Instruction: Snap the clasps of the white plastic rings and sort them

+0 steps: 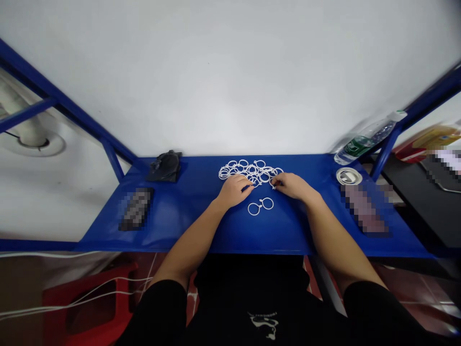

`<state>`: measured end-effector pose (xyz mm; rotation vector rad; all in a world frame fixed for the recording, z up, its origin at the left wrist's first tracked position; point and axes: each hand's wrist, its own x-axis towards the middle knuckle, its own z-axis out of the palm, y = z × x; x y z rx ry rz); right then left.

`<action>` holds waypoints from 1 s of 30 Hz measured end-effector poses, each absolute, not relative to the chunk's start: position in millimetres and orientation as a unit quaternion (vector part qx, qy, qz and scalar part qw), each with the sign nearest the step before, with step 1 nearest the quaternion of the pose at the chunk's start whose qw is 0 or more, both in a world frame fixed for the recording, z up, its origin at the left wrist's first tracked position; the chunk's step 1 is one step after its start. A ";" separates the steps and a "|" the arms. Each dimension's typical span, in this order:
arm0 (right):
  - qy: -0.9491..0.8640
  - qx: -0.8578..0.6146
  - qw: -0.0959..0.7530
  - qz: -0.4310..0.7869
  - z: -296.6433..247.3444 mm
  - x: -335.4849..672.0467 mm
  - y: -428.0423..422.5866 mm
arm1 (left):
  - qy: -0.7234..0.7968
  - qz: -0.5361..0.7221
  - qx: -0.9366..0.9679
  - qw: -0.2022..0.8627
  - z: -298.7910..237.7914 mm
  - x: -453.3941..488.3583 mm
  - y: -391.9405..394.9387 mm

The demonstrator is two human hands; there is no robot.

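A heap of white curtain rings [248, 168], each with a small eyelet, lies on the blue shelf [198, 226] near the wall. At the heap's front left, my left hand [234, 191] is closed, thumb and fingers pinching a ring [257, 185] at its edge. On the right side, my right hand [291, 185] pinches another ring [272, 183] between thumb and fingers. Closer to me, two rings [260, 206] lie side by side, their eyelets near each other. The fingers partly cover the front of the heap.
A black plastic bag [165, 166] and a blurred dark object [136, 209] lie to the left. On the right are a leaning water bottle [367, 139], a coiled white cable [348, 177] and a pixelated flat object [365, 209]. Blue posts [386, 154] frame the shelf.
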<state>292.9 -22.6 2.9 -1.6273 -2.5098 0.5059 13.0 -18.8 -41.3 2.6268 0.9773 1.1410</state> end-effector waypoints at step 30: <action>-0.852 -0.398 0.290 0.176 -10.5 243.6 -45.1 | 0.294 0.369 0.881 0.038 -33.2 19.6 -27.7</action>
